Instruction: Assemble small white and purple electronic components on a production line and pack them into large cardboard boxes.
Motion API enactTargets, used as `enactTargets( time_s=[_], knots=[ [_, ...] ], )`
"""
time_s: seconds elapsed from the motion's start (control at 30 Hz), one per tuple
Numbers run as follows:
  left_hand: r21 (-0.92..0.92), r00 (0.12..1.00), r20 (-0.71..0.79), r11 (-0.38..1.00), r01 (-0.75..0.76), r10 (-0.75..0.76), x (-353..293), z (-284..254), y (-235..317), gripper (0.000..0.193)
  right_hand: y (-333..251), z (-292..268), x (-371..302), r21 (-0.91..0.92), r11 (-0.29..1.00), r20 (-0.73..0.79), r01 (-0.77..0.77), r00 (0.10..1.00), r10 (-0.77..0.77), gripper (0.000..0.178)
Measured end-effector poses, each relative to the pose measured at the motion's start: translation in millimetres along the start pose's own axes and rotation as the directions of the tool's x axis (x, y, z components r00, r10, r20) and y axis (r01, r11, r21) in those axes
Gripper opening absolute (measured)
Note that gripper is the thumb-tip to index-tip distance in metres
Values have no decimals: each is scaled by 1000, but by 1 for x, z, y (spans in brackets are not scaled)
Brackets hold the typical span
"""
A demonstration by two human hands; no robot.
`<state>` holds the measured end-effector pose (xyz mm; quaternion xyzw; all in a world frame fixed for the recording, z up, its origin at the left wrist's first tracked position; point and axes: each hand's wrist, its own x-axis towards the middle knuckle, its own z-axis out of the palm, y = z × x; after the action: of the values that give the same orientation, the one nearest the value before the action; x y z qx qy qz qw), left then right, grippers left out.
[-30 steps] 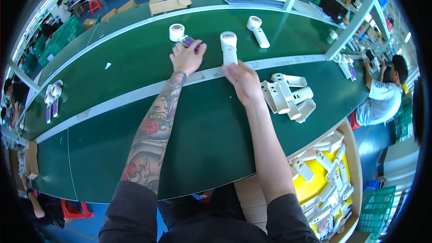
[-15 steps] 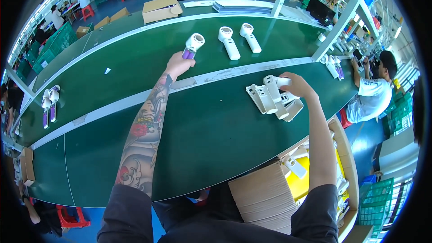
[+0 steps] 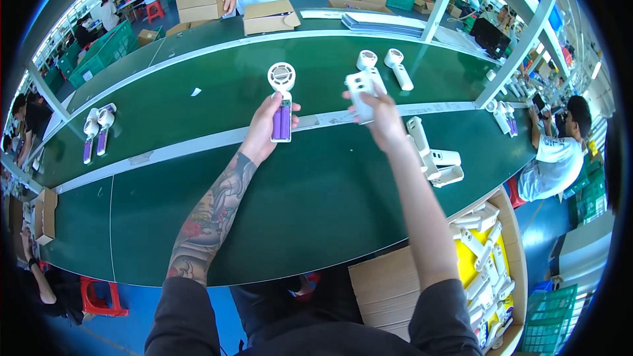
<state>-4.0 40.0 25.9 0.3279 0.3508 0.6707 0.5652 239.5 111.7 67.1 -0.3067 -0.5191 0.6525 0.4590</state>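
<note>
My left hand (image 3: 267,122) is closed round a white handheld fan (image 3: 281,78), held upright with its round grille facing me. The fan's handle is uncovered and shows purple battery cells (image 3: 281,122). In my right hand (image 3: 381,113) is a white handle cover (image 3: 360,95) with small openings, tilted and slightly blurred. Just beyond that hand, two white fans (image 3: 399,70) lie on the green bench, one partly hidden behind the cover. To the right of my right forearm sits a loose pile of white handle covers (image 3: 446,158), partly hidden by the arm.
Two fans with purple cells (image 3: 97,126) lie at the far left. A cardboard box (image 3: 517,250) of white parts stands at the lower right. A raised white strip (image 3: 217,137) runs along the green bench (image 3: 198,224). A co-worker (image 3: 560,151) sits at the right; another handles a box (image 3: 203,2) across the bench.
My left hand has turned the fan, so its grille and cells face me. My right hand has lifted a cover off the pile and moved left toward the fan. The view has shifted.
</note>
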Motion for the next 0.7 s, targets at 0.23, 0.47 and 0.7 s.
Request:
enactTargets(
  time_s=[0.23, 0.47, 0.7],
  knots=[
    [88, 992, 78, 990, -106, 100, -10, 3, -19, 38, 56, 74, -4, -19, 1000, 5, -11, 1000, 11, 40],
    [115, 988, 81, 984, -138, 129, -17, 24, -19, 36, 59, 66, -8, -98, 991, 21, 93, 996, -92, 37],
    [75, 993, 101, 995, -63, 56, -18, 25, -18, 37, 59, 55, -7, -3, 999, 64, 35, 997, -35, 40]
  ],
)
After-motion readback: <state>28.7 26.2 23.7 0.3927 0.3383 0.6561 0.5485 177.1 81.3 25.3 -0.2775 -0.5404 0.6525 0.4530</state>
